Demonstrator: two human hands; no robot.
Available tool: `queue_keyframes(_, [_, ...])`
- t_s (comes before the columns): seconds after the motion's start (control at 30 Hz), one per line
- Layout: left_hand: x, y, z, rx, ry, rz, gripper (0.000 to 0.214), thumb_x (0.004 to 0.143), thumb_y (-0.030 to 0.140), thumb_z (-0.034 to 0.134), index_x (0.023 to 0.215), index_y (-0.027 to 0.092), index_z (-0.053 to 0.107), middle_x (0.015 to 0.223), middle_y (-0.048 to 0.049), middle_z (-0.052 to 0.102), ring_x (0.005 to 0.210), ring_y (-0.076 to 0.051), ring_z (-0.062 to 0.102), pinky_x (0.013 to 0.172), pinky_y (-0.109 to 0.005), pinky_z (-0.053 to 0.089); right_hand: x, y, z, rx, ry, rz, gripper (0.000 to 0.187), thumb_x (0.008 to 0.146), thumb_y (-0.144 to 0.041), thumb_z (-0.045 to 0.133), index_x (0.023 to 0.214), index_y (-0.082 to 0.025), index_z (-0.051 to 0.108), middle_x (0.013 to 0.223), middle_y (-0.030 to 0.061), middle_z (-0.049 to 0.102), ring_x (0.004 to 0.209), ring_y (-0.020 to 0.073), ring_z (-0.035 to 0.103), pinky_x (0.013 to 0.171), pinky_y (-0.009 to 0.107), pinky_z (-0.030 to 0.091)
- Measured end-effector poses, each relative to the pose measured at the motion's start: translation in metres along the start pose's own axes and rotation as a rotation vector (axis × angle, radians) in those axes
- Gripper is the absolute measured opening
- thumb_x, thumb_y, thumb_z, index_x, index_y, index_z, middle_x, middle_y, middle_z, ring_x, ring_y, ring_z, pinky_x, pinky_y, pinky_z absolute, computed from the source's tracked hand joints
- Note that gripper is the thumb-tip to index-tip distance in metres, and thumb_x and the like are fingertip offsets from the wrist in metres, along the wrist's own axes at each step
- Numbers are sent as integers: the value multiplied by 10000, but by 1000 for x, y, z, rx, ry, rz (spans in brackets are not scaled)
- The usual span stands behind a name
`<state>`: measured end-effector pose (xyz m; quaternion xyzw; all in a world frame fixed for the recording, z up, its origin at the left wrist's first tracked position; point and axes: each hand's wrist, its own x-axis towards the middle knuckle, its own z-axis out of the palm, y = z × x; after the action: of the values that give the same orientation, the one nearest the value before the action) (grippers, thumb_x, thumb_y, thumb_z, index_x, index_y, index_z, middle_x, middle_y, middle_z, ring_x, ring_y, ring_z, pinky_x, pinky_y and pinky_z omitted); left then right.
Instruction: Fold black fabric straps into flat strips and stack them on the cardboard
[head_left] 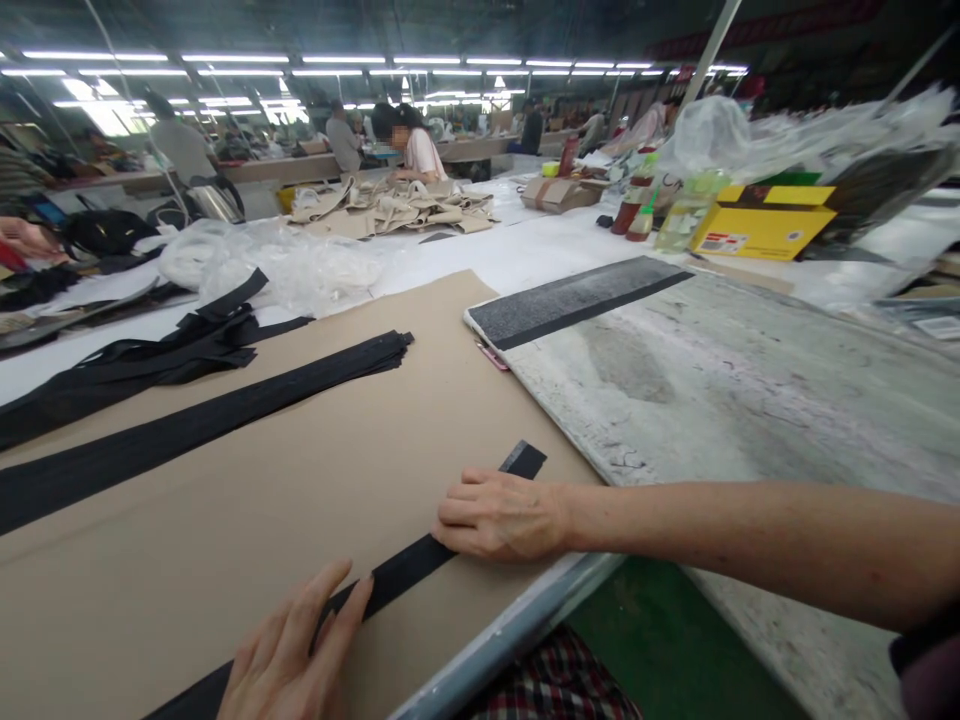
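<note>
A long black strip of fabric or leather (pixel 405 578) lies flat and slantwise over the beige sheet on the table. Its far end has a greyish band. Over the strip's nearer part is my left hand (pixel 292 650), thumb and fingers apart, the tips touching the strip. My right hand (pixel 499 515) is closed, its curled fingers pressed together on the strip close to the far end; the fingertips are partly hidden. Beyond the hands, a stack of similar black strips (pixel 225 412) stretches across the beige sheet (pixel 315 480).
A loose pile of black strips (pixel 172 345) lies at left. On the right, a worn pale board (pixel 720 380) carries a dark grey strip (pixel 577 298). Farther back are beige pieces (pixel 397 208), clear plastic (pixel 277 262), bottles (pixel 636 195) and a yellow box (pixel 765 228). Other people work behind.
</note>
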<state>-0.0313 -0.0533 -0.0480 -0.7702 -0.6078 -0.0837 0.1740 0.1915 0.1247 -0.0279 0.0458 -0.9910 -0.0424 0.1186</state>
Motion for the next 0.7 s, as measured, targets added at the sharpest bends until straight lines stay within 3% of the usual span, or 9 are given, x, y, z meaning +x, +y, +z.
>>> queue_keyframes(0.1, [26,14,4,-123,30,129,527,815,38,393,1330,148,406,1147,-75,576,1036,-174,530,895,-288,417,0,-1,3,-12,32,-4,204,959,-156,380,885,-140,569,815,37,517,742,154,433,662,309,305])
queue_keyframes(0.23, [42,36,17,-112,36,113,453,803,24,370,1236,94,482,1004,-60,612,929,-162,561,870,-268,437,-3,1,6,-13,58,-1,187,955,-175,406,872,-148,571,807,30,510,740,156,431,655,314,297])
queue_keyframes(0.43, [35,35,26,-75,5,181,502,808,32,414,1304,106,431,1042,-37,611,961,-162,543,889,-254,429,-17,15,5,0,41,-43,188,957,-175,406,922,-139,586,841,34,524,765,155,440,655,304,315])
queue_keyframes(0.7, [40,39,25,-68,-60,165,684,744,-17,457,1394,152,321,945,-5,592,870,-158,523,857,-285,429,-35,27,-2,-9,23,-70,196,961,-163,396,956,-136,590,838,39,524,766,145,452,666,289,337])
